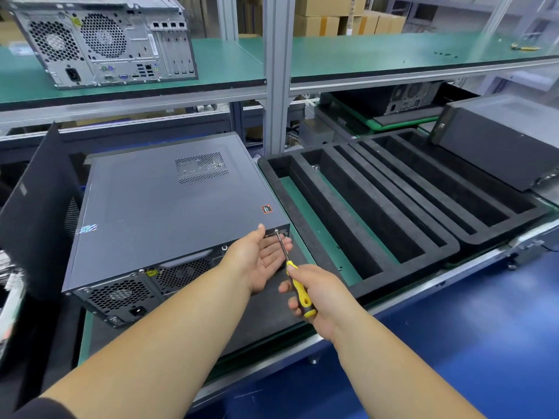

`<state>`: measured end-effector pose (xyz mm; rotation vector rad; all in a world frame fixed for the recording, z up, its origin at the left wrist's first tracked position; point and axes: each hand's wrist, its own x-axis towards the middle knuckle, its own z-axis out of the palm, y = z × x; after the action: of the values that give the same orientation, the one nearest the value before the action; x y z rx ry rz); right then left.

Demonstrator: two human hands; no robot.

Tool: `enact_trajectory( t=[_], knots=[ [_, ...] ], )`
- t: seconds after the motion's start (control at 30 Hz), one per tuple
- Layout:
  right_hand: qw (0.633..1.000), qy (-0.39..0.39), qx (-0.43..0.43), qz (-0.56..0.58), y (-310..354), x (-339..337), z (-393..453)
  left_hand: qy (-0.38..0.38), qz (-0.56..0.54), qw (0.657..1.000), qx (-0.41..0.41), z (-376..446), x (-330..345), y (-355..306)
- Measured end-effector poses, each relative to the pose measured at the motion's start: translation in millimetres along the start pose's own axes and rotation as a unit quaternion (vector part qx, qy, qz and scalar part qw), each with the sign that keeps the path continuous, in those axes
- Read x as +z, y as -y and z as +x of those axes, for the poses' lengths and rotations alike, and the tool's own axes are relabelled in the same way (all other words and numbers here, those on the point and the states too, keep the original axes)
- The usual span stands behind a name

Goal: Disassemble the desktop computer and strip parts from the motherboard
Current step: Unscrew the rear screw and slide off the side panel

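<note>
A dark grey desktop computer (169, 207) lies on its side on a black mat, its rear panel with fan grilles and power socket facing me. My right hand (317, 297) grips a yellow-and-black screwdriver (298, 285), whose tip meets a screw (276, 231) at the upper right corner of the rear panel. My left hand (257, 261) is held palm up with fingers spread just below that screw, beside the screwdriver shaft, touching the case edge.
A black foam tray (378, 207) with long slots sits right of the computer. A black panel (39, 207) leans at the left. Another computer case (102, 40) stands on the green upper shelf, and a black case (502, 140) lies far right.
</note>
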<state>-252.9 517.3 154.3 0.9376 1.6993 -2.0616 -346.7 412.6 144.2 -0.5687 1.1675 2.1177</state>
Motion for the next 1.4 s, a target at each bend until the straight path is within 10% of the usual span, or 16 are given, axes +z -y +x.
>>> enact_trajectory(
  t=[1.4],
  knots=[
    [0.998, 0.044, -0.006, 0.032, 2, -11, 4, -0.045, -0.003, 0.999, 0.022, 6, 10, 10]
  ],
)
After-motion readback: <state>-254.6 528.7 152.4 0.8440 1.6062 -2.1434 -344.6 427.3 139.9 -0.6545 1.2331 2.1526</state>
